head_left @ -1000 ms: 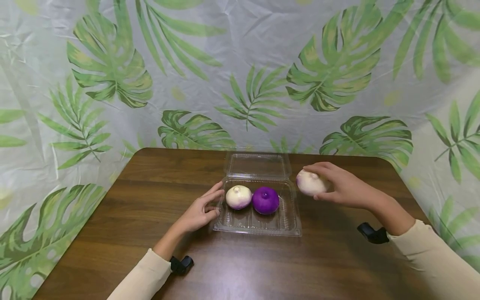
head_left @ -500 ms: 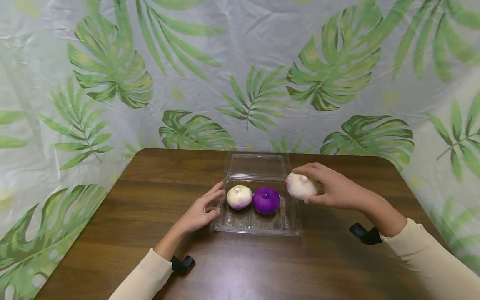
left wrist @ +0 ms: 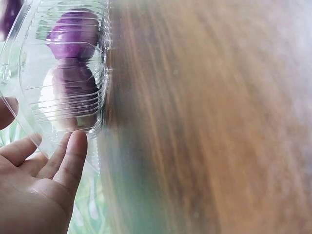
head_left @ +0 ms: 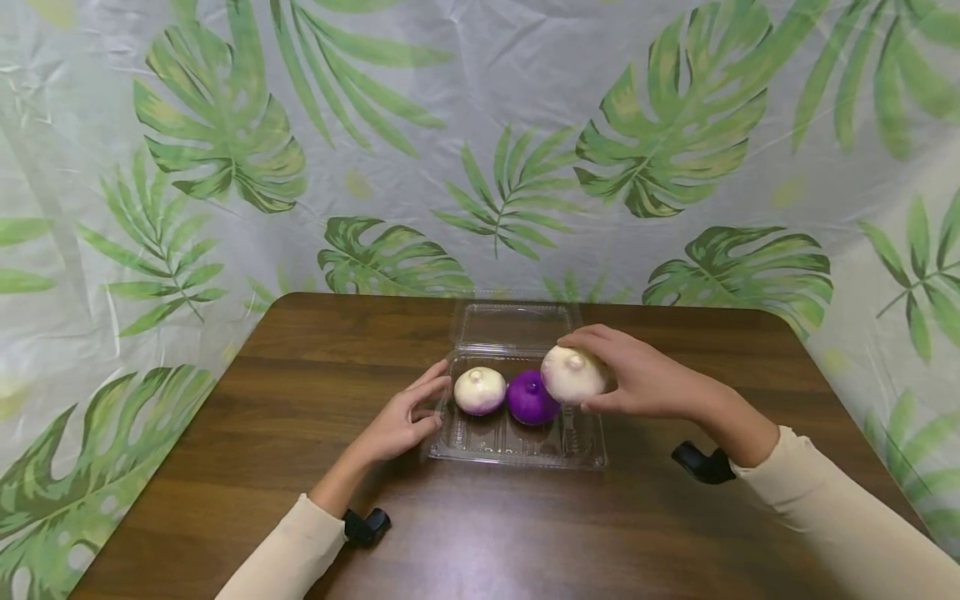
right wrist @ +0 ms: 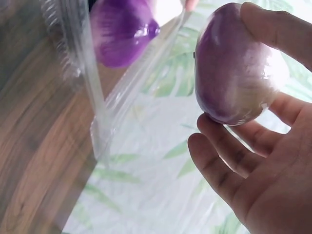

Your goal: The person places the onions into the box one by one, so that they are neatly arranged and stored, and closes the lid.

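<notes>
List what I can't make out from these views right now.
Head view: the purple bulb's right part, hidden behind the held bulb in the right hand.
Head view: whether the left hand's fingertips touch the clear container; too small to tell.
Left wrist view: a purple shape, cut off by the left edge.
Left wrist view: the tabletop's grain, blurred.

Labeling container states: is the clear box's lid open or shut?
Open. In the head view, the lid is folded back beyond the base, leaving the purple bulb and pale bulb inside uncovered.
</notes>
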Tool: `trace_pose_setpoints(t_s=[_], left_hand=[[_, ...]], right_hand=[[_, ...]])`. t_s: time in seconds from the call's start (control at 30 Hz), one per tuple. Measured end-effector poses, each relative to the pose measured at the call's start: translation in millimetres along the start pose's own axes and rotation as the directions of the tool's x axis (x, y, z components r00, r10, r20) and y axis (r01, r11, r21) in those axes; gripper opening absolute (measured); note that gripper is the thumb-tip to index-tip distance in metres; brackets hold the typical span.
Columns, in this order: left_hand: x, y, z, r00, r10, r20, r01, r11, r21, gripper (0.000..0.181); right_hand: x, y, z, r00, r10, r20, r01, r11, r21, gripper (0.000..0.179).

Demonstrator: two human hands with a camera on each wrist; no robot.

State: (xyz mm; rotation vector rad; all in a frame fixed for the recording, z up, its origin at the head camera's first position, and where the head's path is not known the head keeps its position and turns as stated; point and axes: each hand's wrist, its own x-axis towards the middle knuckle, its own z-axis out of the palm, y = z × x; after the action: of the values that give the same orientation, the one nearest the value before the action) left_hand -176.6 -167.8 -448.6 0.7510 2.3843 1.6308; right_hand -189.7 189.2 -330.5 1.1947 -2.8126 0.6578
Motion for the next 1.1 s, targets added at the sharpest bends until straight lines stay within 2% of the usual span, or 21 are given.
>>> trace_pose_setpoints(t_s=[0.3, 0.5, 0.73, 1.1], left_hand=[[0.0, 0.5, 0.0, 1.0, 0.0, -0.008, 0.0, 1.0, 0.022, 0.064], [0.7, 0.1, 0.0, 1.0, 0.001, -0.009, -0.001, 0.999, 0.033, 0.064], [0.1, -0.7, 0.3, 1.0, 0.003, -0.013, -0.003, 1.0, 0.026, 0.064], [0.6, -0.8, 0.8, 1.0, 0.001, -0.009, -0.001, 1.0, 0.027, 0.064]], right_hand=[[16.6, -9.2, 17.8, 0.996, -0.08, 0.034, 0.079, 0.997, 0.026, 0.072], [23.3, -12.9, 30.8, 0.99, -0.107, 0.088, 0.105, 0.994, 0.018, 0.072], [30.3, -19.6, 45.3, 0.981, -0.143, 0.132, 0.138, 0.989, 0.052, 0.072], [30.6, -23.8, 62.9, 0.974, -0.186, 0.126, 0.178, 0.981, 0.073, 0.07]])
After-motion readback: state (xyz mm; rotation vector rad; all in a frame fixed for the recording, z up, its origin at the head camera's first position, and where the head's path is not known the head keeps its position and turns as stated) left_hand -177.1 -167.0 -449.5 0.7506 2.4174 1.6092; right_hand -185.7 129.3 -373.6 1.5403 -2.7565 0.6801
